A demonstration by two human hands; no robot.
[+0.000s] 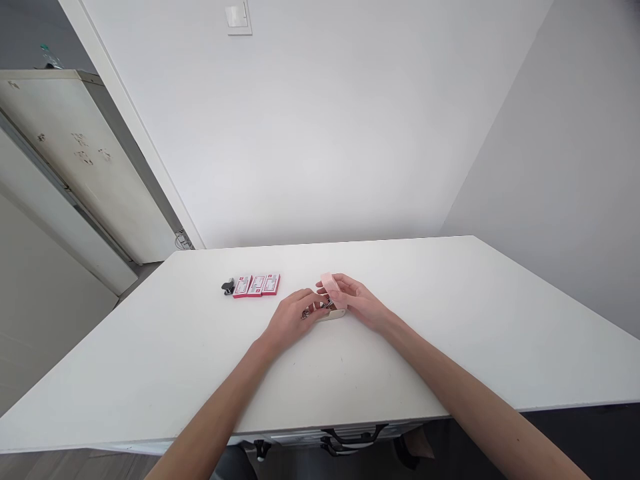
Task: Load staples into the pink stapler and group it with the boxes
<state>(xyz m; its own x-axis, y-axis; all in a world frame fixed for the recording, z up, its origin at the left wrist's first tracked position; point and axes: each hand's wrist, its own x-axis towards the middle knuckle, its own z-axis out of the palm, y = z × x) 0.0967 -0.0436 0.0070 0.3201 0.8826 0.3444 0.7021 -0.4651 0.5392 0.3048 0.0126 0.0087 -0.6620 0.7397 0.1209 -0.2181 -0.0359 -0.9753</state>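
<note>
White bench [180,347] stands before pale wall [330,140]; cabinet [85,167] off left | pink strip [329,283] sits mid-bench, pinched in right hand [364,307] grip | left hand [290,319] curls at metal pieces [305,313], its grip unclear from here

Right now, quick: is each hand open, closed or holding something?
Left hand: curled at small, silvery metal pieces; whether it grips them cannot be told.
Right hand: closed, holding the pale pink flat strip.

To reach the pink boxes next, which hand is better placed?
Probably the left hand: it is nearer the pink boxes, while the right hand is farther, holding the pale pink band.
</note>
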